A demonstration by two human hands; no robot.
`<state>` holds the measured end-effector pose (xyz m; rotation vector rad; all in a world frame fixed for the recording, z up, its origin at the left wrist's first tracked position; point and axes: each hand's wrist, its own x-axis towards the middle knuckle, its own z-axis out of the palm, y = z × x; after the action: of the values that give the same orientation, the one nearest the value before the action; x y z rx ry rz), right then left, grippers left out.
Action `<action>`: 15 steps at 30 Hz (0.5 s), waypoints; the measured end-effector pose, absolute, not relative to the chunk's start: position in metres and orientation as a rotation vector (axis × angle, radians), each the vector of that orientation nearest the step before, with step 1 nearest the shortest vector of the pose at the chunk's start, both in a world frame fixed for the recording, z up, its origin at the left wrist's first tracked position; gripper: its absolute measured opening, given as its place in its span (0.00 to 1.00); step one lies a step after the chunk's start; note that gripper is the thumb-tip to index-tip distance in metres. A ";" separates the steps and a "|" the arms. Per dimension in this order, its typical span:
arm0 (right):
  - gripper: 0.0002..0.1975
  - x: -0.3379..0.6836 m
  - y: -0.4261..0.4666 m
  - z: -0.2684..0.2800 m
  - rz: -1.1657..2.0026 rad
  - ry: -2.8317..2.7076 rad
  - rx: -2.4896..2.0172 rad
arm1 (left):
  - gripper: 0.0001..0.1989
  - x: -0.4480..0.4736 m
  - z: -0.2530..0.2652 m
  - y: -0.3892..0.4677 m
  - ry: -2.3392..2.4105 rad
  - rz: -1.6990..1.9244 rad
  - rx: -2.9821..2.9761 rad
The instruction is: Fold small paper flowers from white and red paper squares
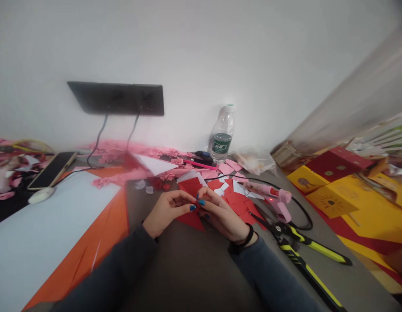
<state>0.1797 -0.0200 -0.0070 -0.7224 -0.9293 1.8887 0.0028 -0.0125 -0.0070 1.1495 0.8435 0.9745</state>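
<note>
Nearest the camera: dark sleeves [119, 264], angled inward over the grey worktop [191, 268] for close two-handed work at the centre.

Grip: narrow on both sides. Held between the fingertips of left hand [170, 210] and right hand [223, 216]: small red piece [197, 203], low above a red sheet [191, 221]. Pinched at the tips rather than in the palms, presumably owing to its small size. Exact shape not readable, being largely covered by the fingers.

Beyond and to the right: red paper pieces [236, 201], spread in overlap, apparently for short reach. Further right: pink glue gun [264, 190], laid on its side with a small light [271, 199] lit, probably so placed for quick pick-up. Just beside it, toward the camera: pliers [279, 228], lying with handles spread, likely by the spring [295, 246] near the pivot.

At the left: white sheet [57, 225], resting over orange sheets [109, 229], perhaps laid aside to avoid creasing. Near the wall [269, 78]: water bottle [222, 143], upright, seemingly set back against knocks. Along the same edge: pink flower shapes [106, 152], well apart from the fingers.
</note>
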 end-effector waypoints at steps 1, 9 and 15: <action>0.14 0.179 -0.020 -0.007 1.879 -0.904 -0.726 | 0.08 0.003 -0.007 -0.013 0.834 0.966 1.106; 0.14 0.176 -0.019 -0.018 1.505 -1.148 -0.904 | 0.16 0.001 -0.008 -0.012 0.875 0.979 1.068; 0.16 0.175 -0.018 -0.017 1.402 -1.321 -1.008 | 0.10 0.001 -0.010 -0.009 0.929 0.993 1.236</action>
<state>0.1751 -0.0182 -0.0171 -1.0081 -1.3209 1.4018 0.0013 -0.0095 -0.0103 1.2358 0.9285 0.9935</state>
